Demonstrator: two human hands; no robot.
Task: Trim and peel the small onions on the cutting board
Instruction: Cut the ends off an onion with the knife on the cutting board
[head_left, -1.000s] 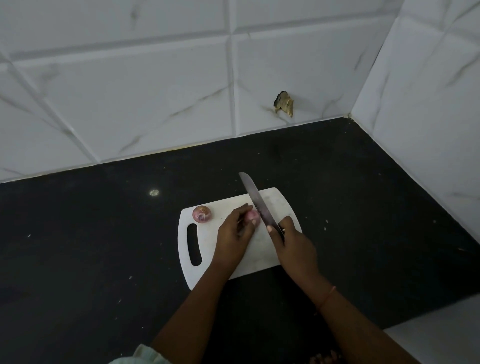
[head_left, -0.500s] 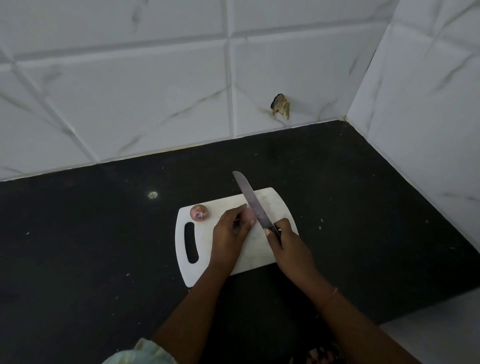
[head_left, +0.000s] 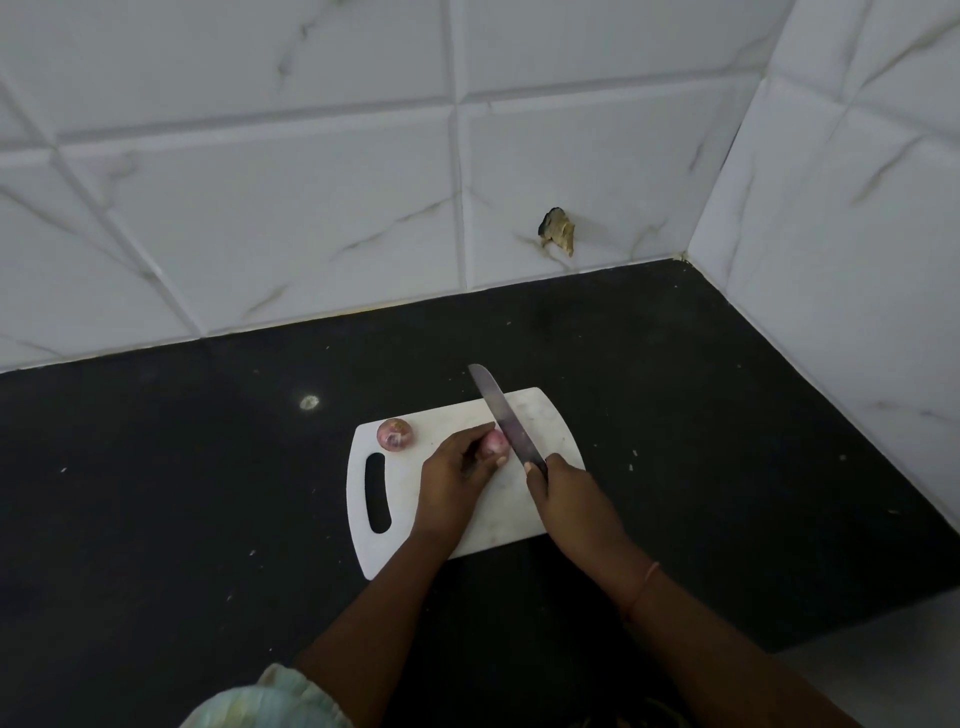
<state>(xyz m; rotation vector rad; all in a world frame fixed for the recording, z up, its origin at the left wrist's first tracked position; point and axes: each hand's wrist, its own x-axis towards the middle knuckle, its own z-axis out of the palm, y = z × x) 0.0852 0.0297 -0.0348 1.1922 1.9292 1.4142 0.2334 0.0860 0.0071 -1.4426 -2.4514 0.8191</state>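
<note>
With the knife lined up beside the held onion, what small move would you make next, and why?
Probably press the knife down to slice off the onion's end. The left hand pins that onion on the cutting board, and the right hand holds the blade against its exposed right end. The other onion waits untouched.

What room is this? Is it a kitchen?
Most likely a kitchen. A white cutting board with small onions lies on a dark countertop, the right hand holds a knife, and white marbled tiles cover the walls.
</note>
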